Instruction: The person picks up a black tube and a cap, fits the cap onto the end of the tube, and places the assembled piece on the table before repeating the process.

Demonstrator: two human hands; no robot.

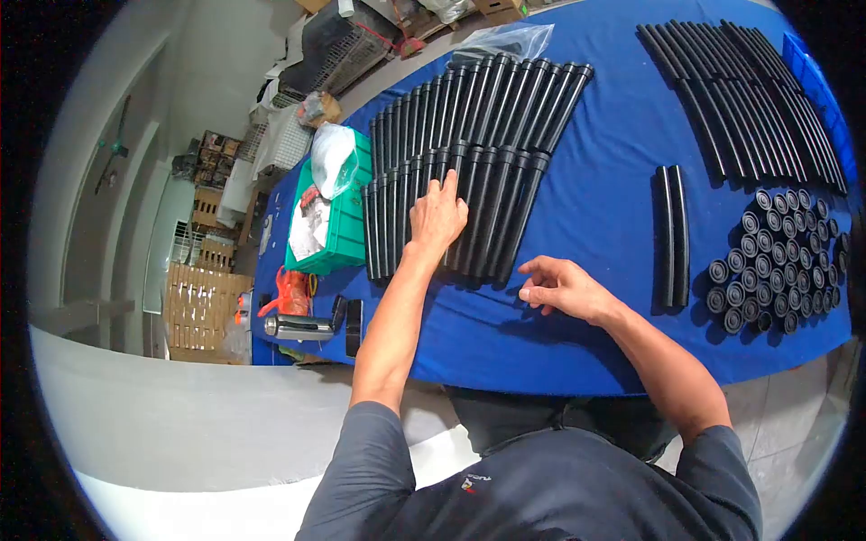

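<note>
My left hand reaches over two rows of black capped tubes, its index finger stretched out onto the near row by the collars. The other fingers are partly bent, and nothing shows in the grasp. The far row lies just beyond, with its wide caps pointing away from me. To the right of the tubes, my right hand hovers low above the blue cloth, thumb and fingers loosely bent and apart, holding nothing. A pair of plain black tubes lies farther right.
Many round black caps stand grouped at the right, below rows of plain black tubes. A green crate with plastic bags sits at the left. Near it are a silver flask and an orange glove. A clear bag lies behind.
</note>
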